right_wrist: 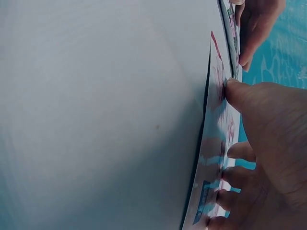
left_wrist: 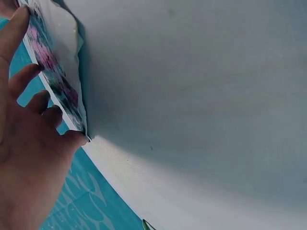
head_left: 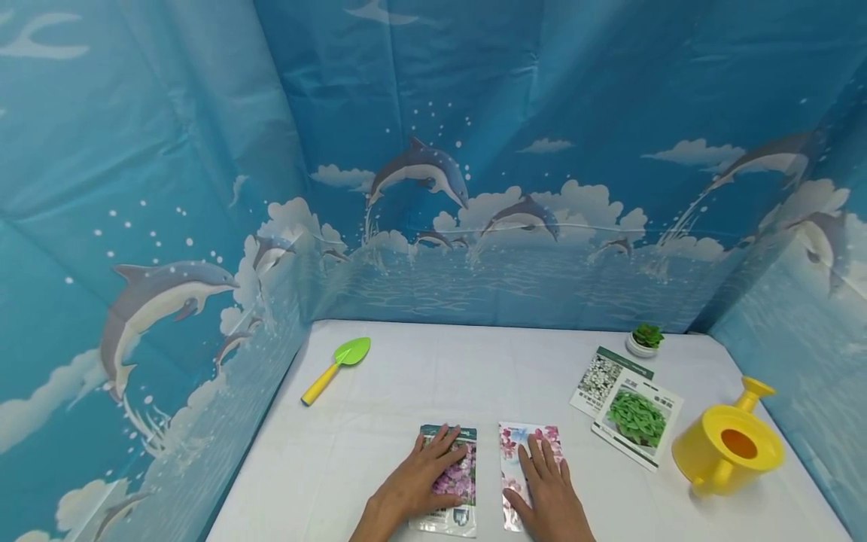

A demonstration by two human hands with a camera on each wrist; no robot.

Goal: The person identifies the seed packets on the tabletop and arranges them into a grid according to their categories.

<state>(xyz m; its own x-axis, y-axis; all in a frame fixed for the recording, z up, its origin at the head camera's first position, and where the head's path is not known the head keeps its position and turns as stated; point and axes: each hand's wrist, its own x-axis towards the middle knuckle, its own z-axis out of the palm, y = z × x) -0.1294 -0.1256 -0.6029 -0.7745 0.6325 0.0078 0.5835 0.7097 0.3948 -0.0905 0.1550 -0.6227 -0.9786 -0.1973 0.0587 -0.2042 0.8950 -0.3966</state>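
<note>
Two packets lie side by side on the white table near its front. My left hand (head_left: 421, 480) rests on a seed packet (head_left: 460, 476) with a green top band and pink-purple flowers, fingers spread over its picture. On the paler packet (head_left: 511, 459), printed with pink blossoms, my right hand (head_left: 547, 493) lies with fingers extended and thumb out to the left. In the left wrist view the fingertips touch the flowered packet (left_wrist: 57, 72). The right wrist view shows thumb and fingertips on the blossom packet (right_wrist: 211, 143), seen nearly edge-on.
A green-bladed trowel (head_left: 336, 369) with a yellow handle lies at the back left. To the right, a leafy-green seed packet (head_left: 638, 416) overlaps a white-flower packet (head_left: 599, 378). Behind them stands a small potted plant (head_left: 645, 340). A yellow watering can (head_left: 725, 452) stands at the right edge.
</note>
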